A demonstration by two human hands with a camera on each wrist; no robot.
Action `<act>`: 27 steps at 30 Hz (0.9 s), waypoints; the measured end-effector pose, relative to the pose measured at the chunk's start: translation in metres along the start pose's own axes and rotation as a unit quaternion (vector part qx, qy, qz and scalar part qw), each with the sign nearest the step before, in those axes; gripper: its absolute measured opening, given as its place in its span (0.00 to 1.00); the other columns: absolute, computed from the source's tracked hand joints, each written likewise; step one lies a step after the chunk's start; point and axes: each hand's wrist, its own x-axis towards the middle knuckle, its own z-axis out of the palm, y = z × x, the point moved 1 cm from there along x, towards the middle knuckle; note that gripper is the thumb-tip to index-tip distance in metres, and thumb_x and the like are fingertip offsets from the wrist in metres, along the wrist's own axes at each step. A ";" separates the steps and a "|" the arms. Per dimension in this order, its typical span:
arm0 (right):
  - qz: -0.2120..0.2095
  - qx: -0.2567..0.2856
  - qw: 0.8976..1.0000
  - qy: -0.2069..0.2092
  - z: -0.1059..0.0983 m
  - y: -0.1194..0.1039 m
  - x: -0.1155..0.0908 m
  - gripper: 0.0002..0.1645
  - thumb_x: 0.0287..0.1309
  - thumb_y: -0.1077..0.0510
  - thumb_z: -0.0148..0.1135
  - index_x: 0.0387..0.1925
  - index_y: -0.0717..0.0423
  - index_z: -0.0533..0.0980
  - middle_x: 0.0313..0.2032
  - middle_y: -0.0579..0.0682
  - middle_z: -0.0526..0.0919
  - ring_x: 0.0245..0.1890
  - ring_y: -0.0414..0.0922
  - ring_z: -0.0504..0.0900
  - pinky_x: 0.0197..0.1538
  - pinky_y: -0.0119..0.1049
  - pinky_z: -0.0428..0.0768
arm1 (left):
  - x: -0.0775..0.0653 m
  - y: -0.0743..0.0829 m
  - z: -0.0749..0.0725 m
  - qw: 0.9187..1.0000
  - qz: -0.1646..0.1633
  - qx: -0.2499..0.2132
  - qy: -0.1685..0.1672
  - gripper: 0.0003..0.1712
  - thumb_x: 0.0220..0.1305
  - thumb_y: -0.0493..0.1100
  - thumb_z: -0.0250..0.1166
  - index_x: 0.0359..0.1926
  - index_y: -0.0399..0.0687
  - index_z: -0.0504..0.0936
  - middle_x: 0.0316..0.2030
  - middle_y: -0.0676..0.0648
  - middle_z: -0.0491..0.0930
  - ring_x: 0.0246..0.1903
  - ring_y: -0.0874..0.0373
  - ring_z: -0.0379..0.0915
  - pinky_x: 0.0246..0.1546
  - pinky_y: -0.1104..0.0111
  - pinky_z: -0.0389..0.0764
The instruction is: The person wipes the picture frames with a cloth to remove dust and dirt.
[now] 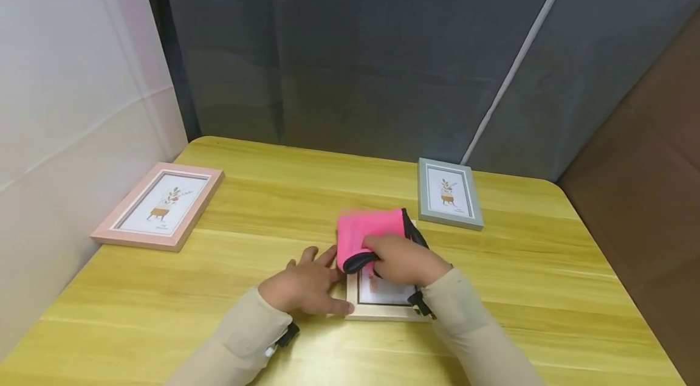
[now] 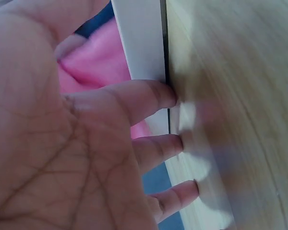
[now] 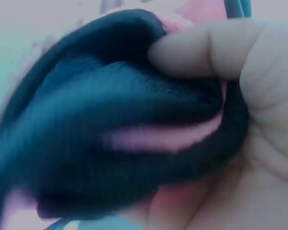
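Observation:
A folded pink cloth (image 1: 377,228) with black edging lies over the upper part of a pale photo frame (image 1: 377,312). My right hand (image 1: 401,259) grips the cloth; in the right wrist view the thumb presses into its dark folds (image 3: 110,96). Spread fingers of my left hand (image 1: 308,282) rest at the frame's left side, with the thumb by its lower left corner. From the left wrist, the fingertips are seen beside the frame's edge (image 2: 141,43). Much of the picture inside is hidden by the cloth and right hand.
On the yellow wooden table (image 1: 262,191), a pink photo frame (image 1: 133,242) lies at the left and a grey-green one (image 1: 451,223) at the back right. A white wall (image 1: 76,100) borders the left, a dark curtain (image 1: 339,51) the back, a brown panel (image 1: 645,149) the right.

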 end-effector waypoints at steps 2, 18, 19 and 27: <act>-0.030 0.003 1.000 -0.009 0.000 -0.006 -0.015 0.12 0.55 0.69 0.60 0.30 0.49 0.70 0.23 0.41 0.71 0.28 0.40 0.70 0.36 0.34 0.71 | 0.000 0.000 0.001 1.000 0.004 -0.002 0.006 0.43 0.55 0.68 0.67 0.68 0.54 0.75 0.76 0.44 0.52 0.70 0.30 0.44 0.57 0.27 0.55; -0.014 -0.076 0.997 0.007 0.018 -0.026 -0.024 0.09 0.58 0.62 0.65 0.31 0.49 0.71 0.22 0.41 0.72 0.31 0.43 0.74 0.36 0.36 0.75 | -0.002 -0.001 0.000 1.000 0.011 -0.006 0.012 0.41 0.54 0.66 0.69 0.67 0.57 0.76 0.76 0.41 0.52 0.70 0.30 0.45 0.57 0.26 0.55; -0.004 -0.075 0.997 0.010 0.016 -0.021 -0.017 0.09 0.58 0.62 0.65 0.32 0.50 0.71 0.22 0.41 0.73 0.31 0.43 0.74 0.37 0.37 0.76 | -0.002 -0.002 0.000 1.000 0.012 -0.008 0.012 0.41 0.54 0.66 0.69 0.67 0.58 0.75 0.76 0.40 0.52 0.70 0.29 0.45 0.56 0.26 0.55; 0.063 -0.048 0.997 -0.015 0.008 0.000 0.020 0.07 0.63 0.62 0.61 0.36 0.50 0.71 0.29 0.48 0.75 0.33 0.46 0.74 0.38 0.40 0.75 | -0.003 -0.004 0.005 1.000 -0.008 0.003 0.010 0.45 0.54 0.70 0.68 0.68 0.54 0.75 0.76 0.45 0.52 0.70 0.33 0.46 0.57 0.28 0.57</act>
